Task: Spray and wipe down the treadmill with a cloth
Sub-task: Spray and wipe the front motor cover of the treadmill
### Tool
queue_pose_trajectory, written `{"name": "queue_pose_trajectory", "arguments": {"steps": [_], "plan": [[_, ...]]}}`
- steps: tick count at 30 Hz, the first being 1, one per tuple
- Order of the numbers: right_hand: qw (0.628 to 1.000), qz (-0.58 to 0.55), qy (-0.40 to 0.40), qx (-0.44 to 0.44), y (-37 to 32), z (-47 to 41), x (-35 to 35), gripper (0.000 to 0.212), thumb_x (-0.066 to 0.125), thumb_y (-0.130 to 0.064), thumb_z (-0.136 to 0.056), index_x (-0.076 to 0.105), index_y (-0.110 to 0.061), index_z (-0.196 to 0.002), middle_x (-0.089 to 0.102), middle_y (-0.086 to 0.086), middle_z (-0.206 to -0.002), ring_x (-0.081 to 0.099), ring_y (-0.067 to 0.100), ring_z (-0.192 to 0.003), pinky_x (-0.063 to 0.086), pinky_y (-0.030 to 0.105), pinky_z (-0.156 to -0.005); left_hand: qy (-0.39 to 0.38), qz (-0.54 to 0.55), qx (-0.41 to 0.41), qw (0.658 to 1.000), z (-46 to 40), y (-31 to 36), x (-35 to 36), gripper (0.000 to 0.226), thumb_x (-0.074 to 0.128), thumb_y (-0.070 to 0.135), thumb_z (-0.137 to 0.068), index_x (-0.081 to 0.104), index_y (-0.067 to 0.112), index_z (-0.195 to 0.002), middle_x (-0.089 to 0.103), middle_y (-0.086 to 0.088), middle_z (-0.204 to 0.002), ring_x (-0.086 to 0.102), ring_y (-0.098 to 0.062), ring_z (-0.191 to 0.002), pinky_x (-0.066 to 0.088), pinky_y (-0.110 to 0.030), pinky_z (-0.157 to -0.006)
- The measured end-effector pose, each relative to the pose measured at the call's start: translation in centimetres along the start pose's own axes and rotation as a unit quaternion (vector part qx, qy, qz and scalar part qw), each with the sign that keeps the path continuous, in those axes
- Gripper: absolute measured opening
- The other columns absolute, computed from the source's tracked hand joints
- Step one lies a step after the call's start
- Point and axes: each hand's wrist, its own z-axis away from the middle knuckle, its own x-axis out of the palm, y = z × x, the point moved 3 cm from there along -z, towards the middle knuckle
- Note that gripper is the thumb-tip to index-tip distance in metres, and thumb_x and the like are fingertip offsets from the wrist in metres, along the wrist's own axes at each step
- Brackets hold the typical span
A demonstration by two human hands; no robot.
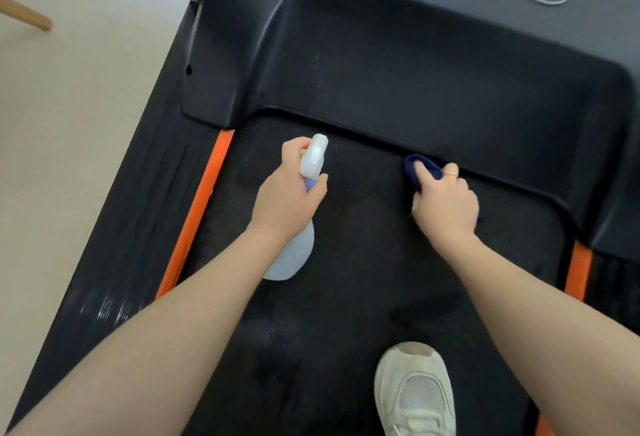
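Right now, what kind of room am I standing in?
Probably a room in a home with exercise equipment: a black BRTW treadmill with orange edge strips stands on a pale beige floor, and a light wooden furniture leg shows nearby.

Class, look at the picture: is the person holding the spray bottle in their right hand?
No. The left hand grips the spray bottle, while the right hand presses the dark blue cloth at the front edge of the treadmill belt.

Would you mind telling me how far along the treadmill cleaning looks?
Mid-job. Done: pale damp-looking patches on the belt suggest spraying. In hand: the right hand presses the blue cloth at the motor cover edge; the left hand holds the spray bottle. Left: remaining belt, orange side rails.
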Motion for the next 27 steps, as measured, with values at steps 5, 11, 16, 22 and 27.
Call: {"name": "queue_pose_trajectory", "arguments": {"steps": [5,11,16,22,27], "plan": [[0.995,-0.09,-0.003,0.037,-4.1,0.0,0.0,0.043,0.044,-0.017,-0.09,0.039,-0.02,-0.133,0.036,0.018,-0.127,0.051,0.038,-0.098,0.043,0.041,-0.076,0.024,-0.033,0.021,0.999,0.6,0.6,0.5,0.045,0.056,0.019,-0.091,0.035,0.017,-0.131,0.048,0.019,-0.105,0.051,-0.013,-0.08,0.032,-0.027,-0.066],[0.992,-0.017,-0.015,-0.123,-2.4,-1.0,-0.4,0.047,0.048,-0.027,-0.091,0.037,-0.026,-0.137,0.039,0.016,-0.126,0.052,0.035,-0.097,0.038,0.037,-0.069,-0.003,-0.038,0.018,0.999,0.5,0.8,0.7,0.045,0.056,0.017,-0.091,0.034,0.017,-0.13,0.045,0.021,-0.098,0.052,-0.014,-0.082,0.036,-0.029,-0.066],[0.986,-0.106,-0.037,0.12,2.8,1.2,0.4,0.047,0.044,-0.022,-0.093,0.035,-0.019,-0.138,0.036,0.019,-0.127,0.052,0.039,-0.095,0.042,0.039,-0.076,0.011,-0.034,0.002,0.999,0.3,0.6,0.3,0.044,0.055,0.018,-0.091,0.034,0.019,-0.129,0.047,0.018,-0.093,0.052,-0.014,-0.08,0.035,-0.029,-0.066],[0.967,-0.039,-0.06,-0.246,-6.7,2.8,0.2,0.049,0.045,-0.027,-0.093,0.032,-0.025,-0.14,0.034,0.017,-0.134,0.048,0.035,-0.106,0.042,0.039,-0.078,-0.013,-0.064,0.01,0.998,0.0,1.3,1.4,0.046,0.057,0.018,-0.09,0.035,0.019,-0.13,0.049,0.013,-0.1,0.05,-0.015,-0.083,0.036,-0.03,-0.068],[0.998,-0.049,-0.016,-0.048,-0.4,0.2,-0.2,0.049,0.048,-0.026,-0.09,0.038,-0.027,-0.137,0.04,0.016,-0.126,0.051,0.035,-0.098,0.042,0.038,-0.077,-0.008,-0.039,0.007,0.999,0.4,1.5,1.1,0.045,0.056,0.014,-0.089,0.036,0.018,-0.129,0.047,0.023,-0.097,0.051,-0.013,-0.086,0.038,-0.03,-0.07]]}}
